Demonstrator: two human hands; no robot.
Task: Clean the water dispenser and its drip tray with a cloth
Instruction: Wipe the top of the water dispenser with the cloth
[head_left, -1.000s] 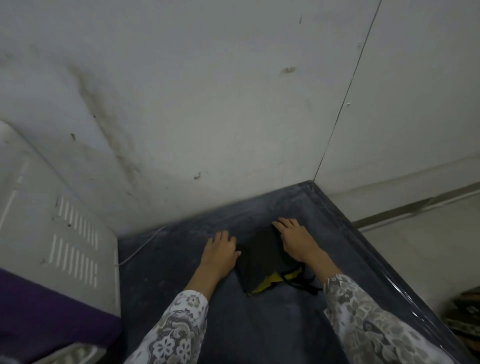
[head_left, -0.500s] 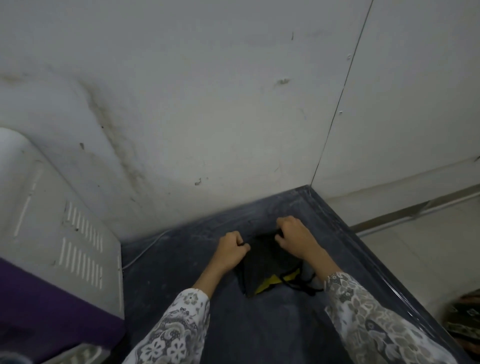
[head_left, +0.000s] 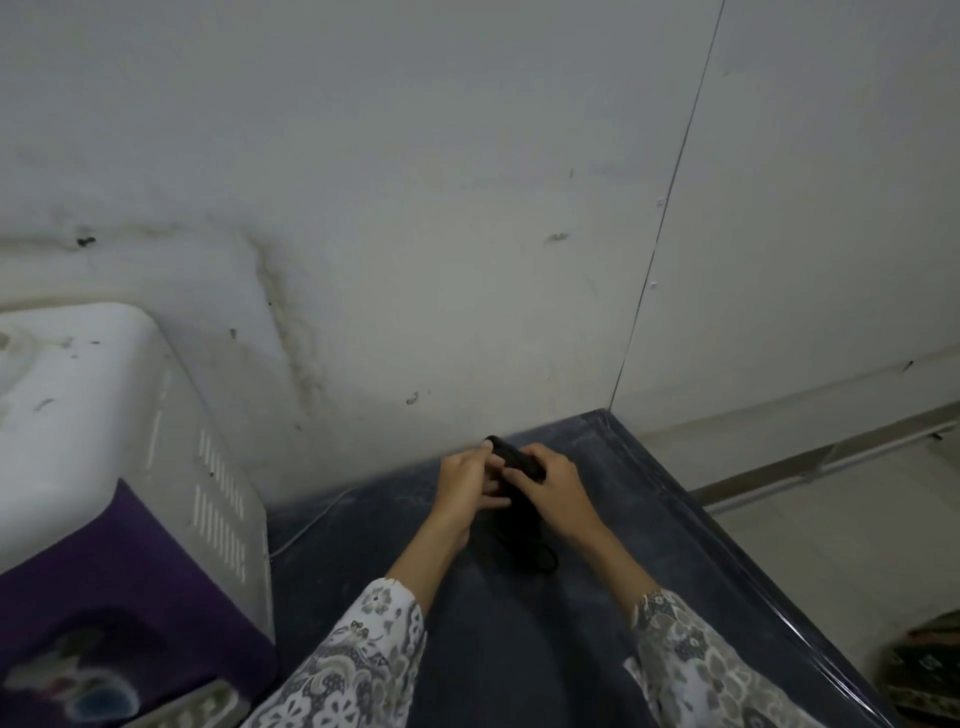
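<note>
Both hands grip the dark cloth (head_left: 514, 470): left hand (head_left: 465, 480) and right hand (head_left: 553, 486) have fingers curled round it from either side, bunching it into a tight roll between them.

Head view, only one avail.:
- Cloth lifted at far end, roll angled up toward wall; lower part + a dark loop trail down onto the dark countertop (head_left: 519, 649) near right wrist.
- Change vs 1 s ago: cloth then lay flat on counter, yellow edge showing, both palms spread on/beside it. Half a sec ago fingers curled at its top edge. Now gathered up, yellow no longer visible.
- Camera also tipped up; more wall (head_left: 415, 208) in frame w/ dark streak stain.
- White appliance w/ side vents (head_left: 104, 415) at left, purple front; probably the water dispenser, can't confirm. Top has specks of dirt. Drip tray not identifiable.
- Thin white cord (head_left: 306, 522) runs along counter by wall.

Judgement: cloth pickup step approx. done, wiping not begun. Next likely needs a turn left to appliance. Trailing loop could snag.
</note>
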